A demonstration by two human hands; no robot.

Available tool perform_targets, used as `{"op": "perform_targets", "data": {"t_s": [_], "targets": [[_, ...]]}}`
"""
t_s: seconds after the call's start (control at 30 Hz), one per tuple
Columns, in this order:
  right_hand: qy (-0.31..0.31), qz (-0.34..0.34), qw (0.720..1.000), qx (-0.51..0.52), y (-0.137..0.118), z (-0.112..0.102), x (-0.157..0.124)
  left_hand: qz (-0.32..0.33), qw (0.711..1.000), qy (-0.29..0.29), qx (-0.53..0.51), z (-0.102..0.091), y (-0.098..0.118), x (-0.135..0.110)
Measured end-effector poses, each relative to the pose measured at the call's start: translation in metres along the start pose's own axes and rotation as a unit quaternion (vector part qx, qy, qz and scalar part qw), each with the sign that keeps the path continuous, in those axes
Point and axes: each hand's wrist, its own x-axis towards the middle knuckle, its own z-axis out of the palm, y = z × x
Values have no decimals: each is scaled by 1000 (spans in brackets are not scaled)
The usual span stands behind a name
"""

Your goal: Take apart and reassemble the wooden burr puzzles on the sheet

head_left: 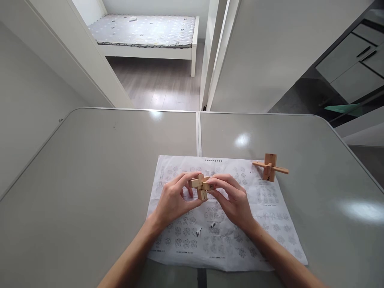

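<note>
Blocks (203, 186) of pale wood, fitted crosswise in a small cluster, are held between both hands just below the centre of the frame. The cluster's left side is gripped by the left hand (174, 198), fingers curled behind and thumb beneath; a block on its right is pinched by the right hand (232, 200).

The joint could be loosened if the two sides are pulled unevenly, and a piece could be dropped, since the cluster is held by fingertips only. A block could also be jammed if it is pushed at a slant. How the inner pieces are locked cannot be told, as they are partly covered by fingers.

Beneath, a creased printed sheet (240, 262) is spread on the worktop (90, 192); its middle is partly hidden by the hands, and it could be rucked by a dragged forearm. At right of centre, the sheet's right edge is overlapped by a wooden cross (269, 175), which could be knocked if the right hand is swung outward. At upper left of centre, a bed (147, 32) is seen beyond a doorway.
</note>
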Motion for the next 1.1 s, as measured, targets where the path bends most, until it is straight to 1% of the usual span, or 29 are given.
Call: {"op": "perform_targets", "data": {"t_s": [0.17,0.33,0.5,0.6,0.73,0.8,0.9,1.0,1.1], "targets": [[-6,11,1000,19,-1,1,2,-13,1000,-10,10,-1,-2,0],[-9,21,999,25,-2,1,2,-2,1000,-4,25,-2,-2,0],[-19,7,999,25,-4,0,1,16,998,0,64,-1,-5,-3],[-13,6,1000,26,-3,2,1,47,996,18,70,0,-7,-3],[2,25,999,38,0,7,1,116,985,91,93,2,-8,-1],[10,36,998,41,-1,9,1,147,977,115,105,3,-8,0],[-6,37,999,32,-3,11,0,188,963,144,127,4,-6,0],[-32,33,999,14,-6,11,1,222,949,158,156,5,-3,0],[-31,32,999,0,-9,11,2,247,938,159,186,5,0,1]]}}
